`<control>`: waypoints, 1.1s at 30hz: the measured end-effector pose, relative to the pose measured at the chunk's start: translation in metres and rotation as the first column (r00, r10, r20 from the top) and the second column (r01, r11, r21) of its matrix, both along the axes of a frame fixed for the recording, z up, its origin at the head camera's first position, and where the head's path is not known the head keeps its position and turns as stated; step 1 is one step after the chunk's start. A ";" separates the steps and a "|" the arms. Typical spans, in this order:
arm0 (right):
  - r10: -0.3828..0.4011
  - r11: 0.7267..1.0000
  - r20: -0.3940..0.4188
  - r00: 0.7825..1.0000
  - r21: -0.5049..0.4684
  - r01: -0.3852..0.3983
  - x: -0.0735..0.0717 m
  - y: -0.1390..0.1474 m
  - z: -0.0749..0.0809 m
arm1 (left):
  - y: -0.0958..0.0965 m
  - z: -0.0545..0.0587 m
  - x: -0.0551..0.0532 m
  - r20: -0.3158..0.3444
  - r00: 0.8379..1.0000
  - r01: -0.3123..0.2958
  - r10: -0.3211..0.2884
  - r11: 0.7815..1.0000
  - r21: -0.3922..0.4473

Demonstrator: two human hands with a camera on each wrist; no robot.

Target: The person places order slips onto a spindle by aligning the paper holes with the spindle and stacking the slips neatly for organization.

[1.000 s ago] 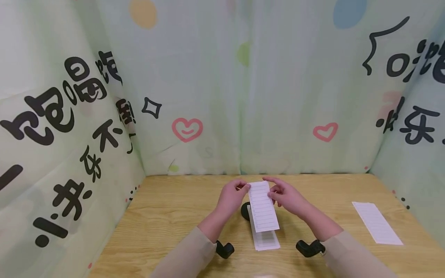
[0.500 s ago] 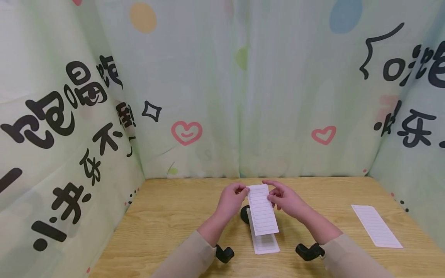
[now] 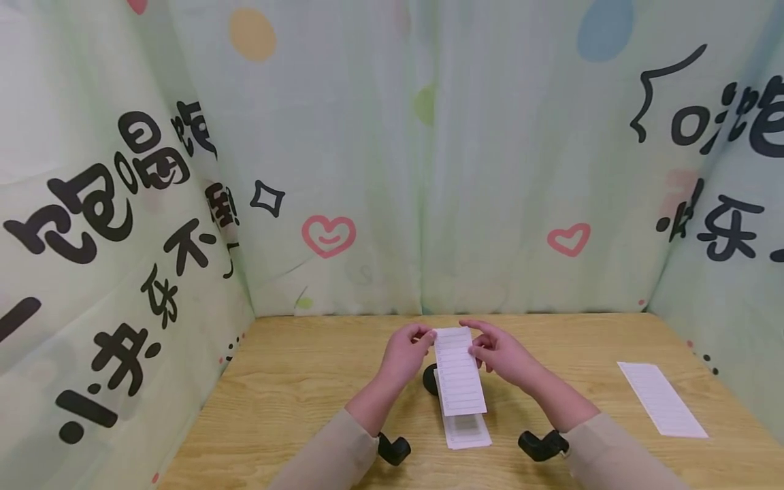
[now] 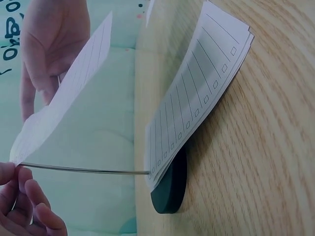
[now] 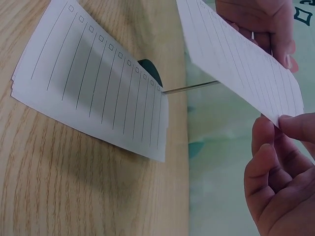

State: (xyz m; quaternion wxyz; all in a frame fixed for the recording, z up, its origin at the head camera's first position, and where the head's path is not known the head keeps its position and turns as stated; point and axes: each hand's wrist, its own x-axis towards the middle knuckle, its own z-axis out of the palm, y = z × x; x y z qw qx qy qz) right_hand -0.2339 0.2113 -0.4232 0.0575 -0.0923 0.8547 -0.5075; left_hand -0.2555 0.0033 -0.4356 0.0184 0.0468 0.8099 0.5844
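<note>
A lined paper slip is held up between both hands over a bill spike. Its thin metal rod rises from a round black base, and several checklist slips lie stacked low on it. At the slip's far left corner, my left hand pinches the paper between thumb and fingers. My right hand pinches its right edge, index finger stretched out. In the left wrist view the rod reaches up to the held slip's end; whether its tip pierces the paper cannot be made out.
On the wooden table, another lined slip lies flat at the right. Printed curtains close off the back and both sides. Black wrist mounts sit under the sleeves.
Both hands keep their grip on the slip, almost still. The head view has tilted up slightly, so the scene sits a little lower in it.
</note>
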 end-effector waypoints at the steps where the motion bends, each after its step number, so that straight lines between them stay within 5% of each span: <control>1: 0.000 1.000 0.001 1.000 -0.001 0.000 0.000 0.000 0.000 | 0.000 0.000 0.000 0.005 1.000 -0.001 0.001 1.000 -0.003; 26: 0.028 1.000 0.022 0.999 -0.009 -0.027 0.001 0.001 -0.017 | 0.001 -0.014 0.002 0.014 1.000 0.028 -0.027 0.994 -0.101; 33: 0.021 0.998 0.047 0.999 0.058 -0.024 0.000 0.001 -0.027 | 0.001 -0.025 -0.001 0.046 0.998 0.052 -0.047 0.991 -0.125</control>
